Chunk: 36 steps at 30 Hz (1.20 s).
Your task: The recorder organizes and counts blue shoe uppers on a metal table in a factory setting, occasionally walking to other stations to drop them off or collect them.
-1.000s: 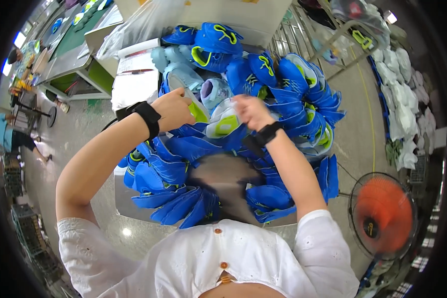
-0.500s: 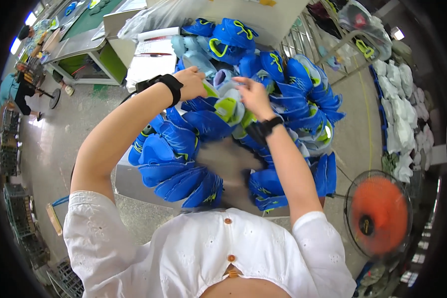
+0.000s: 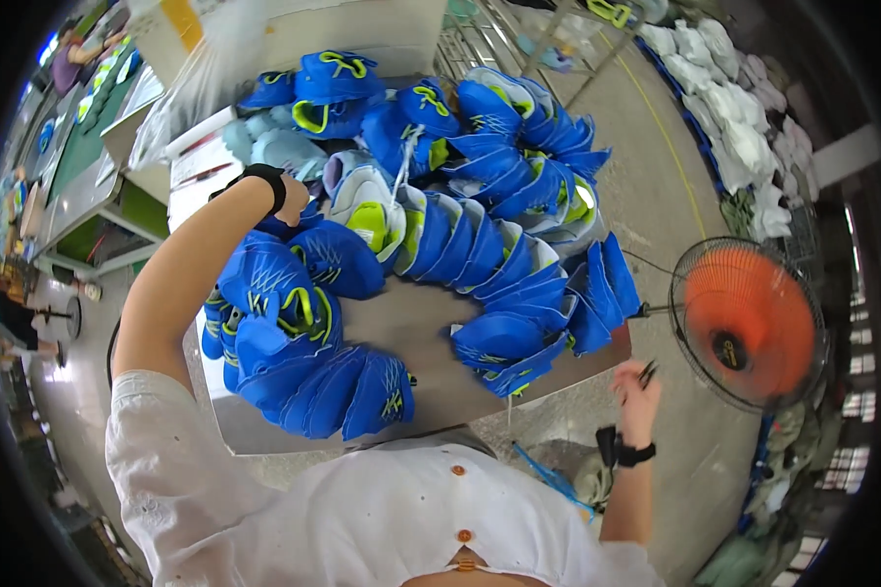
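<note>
Many blue shoe uppers point(image 3: 499, 254) with lime trim lie in a ring on a grey table point(image 3: 411, 328). My left hand point(image 3: 294, 207), with a black wristband, reaches into the pile at the far left. It touches a grey and lime shoe upper point(image 3: 367, 210), and its fingers are hidden among the blue pieces. My right hand point(image 3: 636, 391), with a black watch on the wrist, hangs off the table's right edge, low beside the fan. It pinches a small dark tool point(image 3: 647, 372).
An orange floor fan point(image 3: 749, 323) in a black cage stands right of the table. White bundles point(image 3: 744, 137) are stacked at the far right. Green-topped benches point(image 3: 88, 166) with another person stand at the far left. A blue strap point(image 3: 548, 474) lies on the floor.
My right hand has left the grey and lime upper and swung down off the table's right edge. My left hand stays at the pile. My head has turned, shifting the view.
</note>
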{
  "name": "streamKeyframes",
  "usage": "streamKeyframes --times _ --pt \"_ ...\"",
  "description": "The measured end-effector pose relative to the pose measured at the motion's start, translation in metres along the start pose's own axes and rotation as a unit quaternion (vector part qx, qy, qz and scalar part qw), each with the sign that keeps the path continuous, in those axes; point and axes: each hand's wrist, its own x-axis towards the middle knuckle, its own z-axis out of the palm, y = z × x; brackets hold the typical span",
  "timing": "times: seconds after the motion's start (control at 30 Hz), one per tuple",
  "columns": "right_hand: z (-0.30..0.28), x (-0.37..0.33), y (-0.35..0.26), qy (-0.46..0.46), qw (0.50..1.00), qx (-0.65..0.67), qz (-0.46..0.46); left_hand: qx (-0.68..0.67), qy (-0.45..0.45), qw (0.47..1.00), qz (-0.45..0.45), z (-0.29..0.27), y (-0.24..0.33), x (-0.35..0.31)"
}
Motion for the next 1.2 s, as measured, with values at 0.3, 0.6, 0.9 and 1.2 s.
streamKeyframes --times 0.3,0.6,0.9,1.2 --pt "0.142 -0.060 0.149 -0.104 0.954 0.251 0.125 0.165 0.465 0.861 0.119 -0.052 0.096 0.077" --pt "0.215 -0.078 0.142 0.118 0.937 0.286 0.165 0.045 0.427 0.903 -0.032 -0.098 0.127 0.042" --pt "0.085 -0.039 0.030 0.171 0.927 0.290 -0.169 -0.401 0.598 0.656 0.226 -0.149 0.128 -0.113" --pt "0.033 -0.183 -0.287 0.213 0.763 0.270 -0.547 -0.569 0.656 0.171 0.465 0.106 0.000 -0.499"
